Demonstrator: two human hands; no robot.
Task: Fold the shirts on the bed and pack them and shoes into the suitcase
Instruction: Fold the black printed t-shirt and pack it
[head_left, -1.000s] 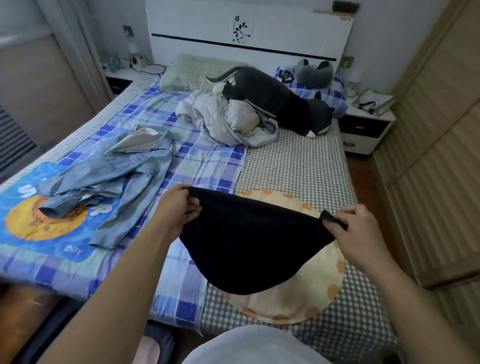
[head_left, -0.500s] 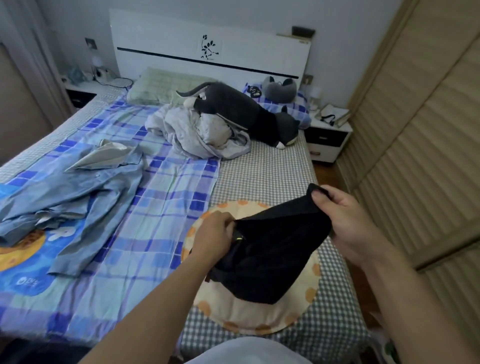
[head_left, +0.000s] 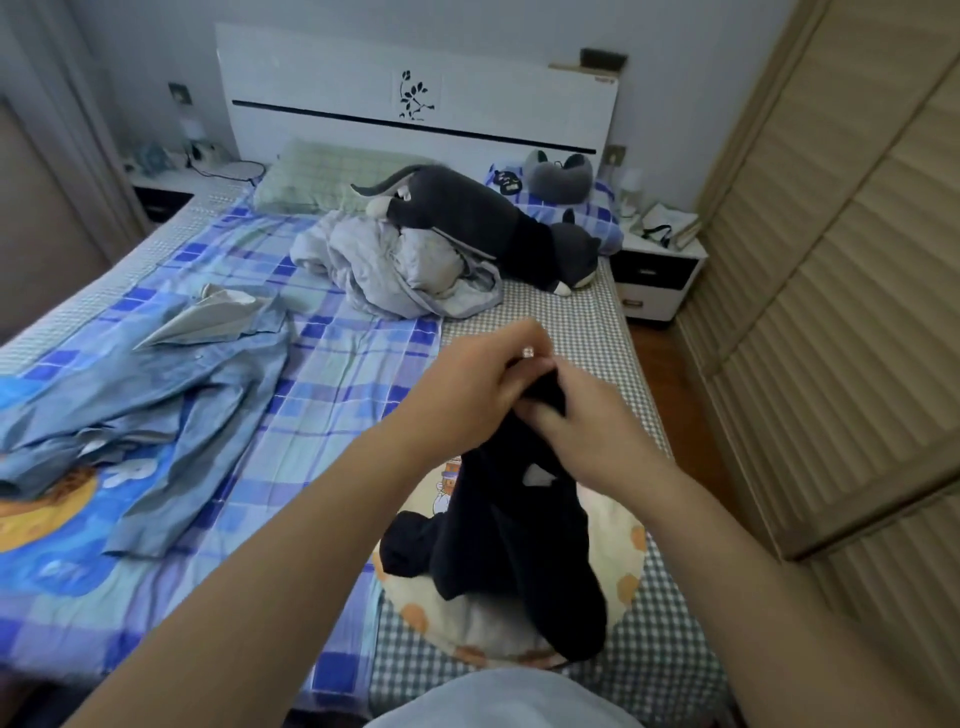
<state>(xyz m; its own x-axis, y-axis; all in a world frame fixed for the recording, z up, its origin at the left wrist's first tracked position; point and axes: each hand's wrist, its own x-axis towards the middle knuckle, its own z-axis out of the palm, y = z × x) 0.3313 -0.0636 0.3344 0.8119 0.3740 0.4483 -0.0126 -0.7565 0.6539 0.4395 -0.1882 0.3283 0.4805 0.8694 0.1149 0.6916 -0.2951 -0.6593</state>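
A black shirt (head_left: 514, 540) hangs doubled over above a round cream cushion (head_left: 621, 551) near the foot of the bed. My left hand (head_left: 478, 384) and my right hand (head_left: 576, 415) meet at its top edge, and both pinch the cloth there. A crumpled blue denim shirt (head_left: 156, 410) lies unfolded on the left side of the bed, with a pale grey folded piece (head_left: 202, 319) at its collar. No suitcase or shoes are in view.
A bunched grey quilt (head_left: 395, 270) and a dark plush cat (head_left: 483, 223) lie mid-bed, with pillows behind. A white nightstand (head_left: 657, 273) stands at the right of the headboard. Slatted wardrobe doors (head_left: 841, 291) line the right side, past a narrow strip of wooden floor.
My two hands came together from wide apart, bringing both top corners of the black shirt together. The shirt now hangs folded in half instead of spread.
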